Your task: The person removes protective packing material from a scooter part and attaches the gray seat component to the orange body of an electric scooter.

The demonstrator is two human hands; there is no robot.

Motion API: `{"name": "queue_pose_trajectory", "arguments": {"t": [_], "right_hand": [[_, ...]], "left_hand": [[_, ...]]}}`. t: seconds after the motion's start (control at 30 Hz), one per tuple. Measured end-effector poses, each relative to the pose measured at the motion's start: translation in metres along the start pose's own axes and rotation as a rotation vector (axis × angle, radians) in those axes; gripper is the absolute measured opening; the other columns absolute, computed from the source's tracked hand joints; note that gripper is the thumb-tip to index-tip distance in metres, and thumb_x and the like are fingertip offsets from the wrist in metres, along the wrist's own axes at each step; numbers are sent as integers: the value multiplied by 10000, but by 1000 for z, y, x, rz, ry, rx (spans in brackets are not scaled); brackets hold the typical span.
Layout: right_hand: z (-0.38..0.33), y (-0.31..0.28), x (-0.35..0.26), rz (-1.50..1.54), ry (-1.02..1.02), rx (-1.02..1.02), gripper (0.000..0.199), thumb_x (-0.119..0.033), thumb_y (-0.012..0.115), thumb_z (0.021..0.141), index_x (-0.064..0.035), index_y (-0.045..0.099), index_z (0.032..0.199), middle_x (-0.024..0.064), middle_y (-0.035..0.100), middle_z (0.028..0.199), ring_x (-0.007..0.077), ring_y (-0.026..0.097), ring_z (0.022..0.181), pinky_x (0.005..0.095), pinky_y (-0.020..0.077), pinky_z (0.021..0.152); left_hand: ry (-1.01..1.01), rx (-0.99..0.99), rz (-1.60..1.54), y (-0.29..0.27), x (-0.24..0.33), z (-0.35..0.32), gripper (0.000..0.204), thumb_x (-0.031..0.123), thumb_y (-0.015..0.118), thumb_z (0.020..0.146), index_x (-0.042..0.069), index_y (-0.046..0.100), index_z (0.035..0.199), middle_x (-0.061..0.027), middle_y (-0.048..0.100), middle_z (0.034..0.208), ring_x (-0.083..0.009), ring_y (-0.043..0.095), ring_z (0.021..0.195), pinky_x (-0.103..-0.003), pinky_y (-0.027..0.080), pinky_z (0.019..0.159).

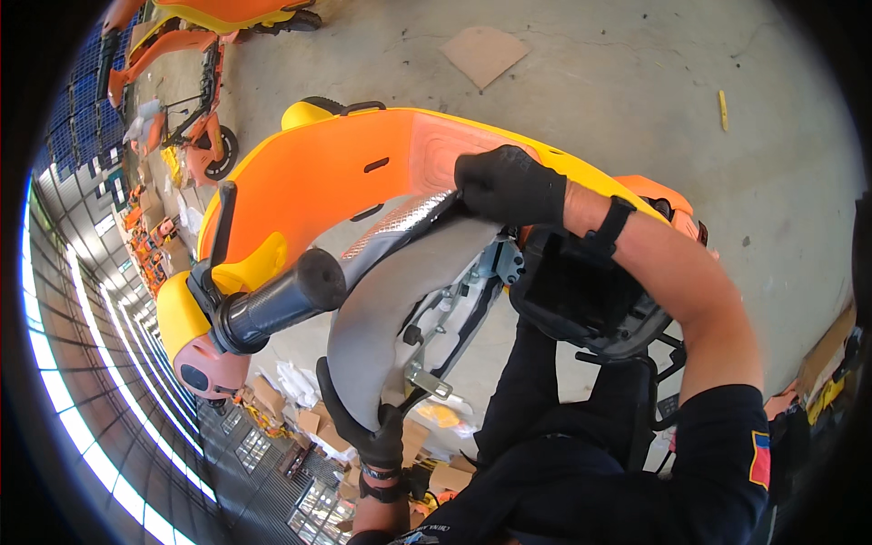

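Up close: both gloved hands clamped on a grey panel at frame centre, set against an orange scooter body.
Right hand, arm bent in from the lower right, grips the panel's upper end. Left hand rises from the bottom edge, fingers wrapped round its lower end. Hands well apart. Black grip at left; cardboard on the floor, top.

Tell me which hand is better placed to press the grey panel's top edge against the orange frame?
Probably the right hand: it already grips the grey panel where it meets the orange frame. The left hand holds its lower end.
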State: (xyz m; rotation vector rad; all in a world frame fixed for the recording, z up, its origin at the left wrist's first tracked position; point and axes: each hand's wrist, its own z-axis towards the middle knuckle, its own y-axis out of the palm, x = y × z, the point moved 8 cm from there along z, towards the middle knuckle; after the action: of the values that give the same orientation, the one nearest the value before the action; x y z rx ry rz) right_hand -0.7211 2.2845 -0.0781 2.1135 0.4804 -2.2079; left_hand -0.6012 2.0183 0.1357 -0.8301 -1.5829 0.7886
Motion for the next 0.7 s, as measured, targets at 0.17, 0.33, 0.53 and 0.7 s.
{"name": "queue_pose_trajectory", "arguments": {"t": [0.17, 0.33, 0.53, 0.7], "right_hand": [[-5, 2, 29, 417, 160, 257, 106, -137, 555, 831, -32, 548, 826, 88, 575, 727, 173, 561, 690, 320, 462, 642], [-52, 2, 4, 541, 302, 327, 53, -75, 508, 861, -24, 493, 856, 91, 564, 746, 162, 558, 678, 328, 473, 651], [-67, -9, -37, 247, 23, 385, 150, -5, 532, 835, -24, 575, 977, 69, 578, 821, 193, 581, 761, 316, 483, 701], [-80, 2, -61, 7, 109, 398, 194, 8, 558, 821, -32, 609, 1004, 148, 593, 897, 325, 602, 846, 383, 494, 773]], "left_hand": [[56, 5, 2, 3, 3, -1, 840, 135, 530, 622, -53, 330, 1416, -192, 403, 1436, -287, 429, 1288, -386, 319, 1067], [-1, 12, -106, 2, 2, -2, 801, 133, 580, 687, -51, 324, 1424, -179, 424, 1417, -261, 468, 1227, -334, 384, 997], [28, 21, -168, 2, 10, -3, 821, 77, 574, 640, -57, 341, 1416, -195, 442, 1395, -276, 472, 1229, -359, 368, 1019], [-16, 84, -170, -2, -2, -12, 846, 13, 548, 591, -54, 354, 1412, -200, 450, 1391, -283, 473, 1235, -361, 347, 1041]]}}
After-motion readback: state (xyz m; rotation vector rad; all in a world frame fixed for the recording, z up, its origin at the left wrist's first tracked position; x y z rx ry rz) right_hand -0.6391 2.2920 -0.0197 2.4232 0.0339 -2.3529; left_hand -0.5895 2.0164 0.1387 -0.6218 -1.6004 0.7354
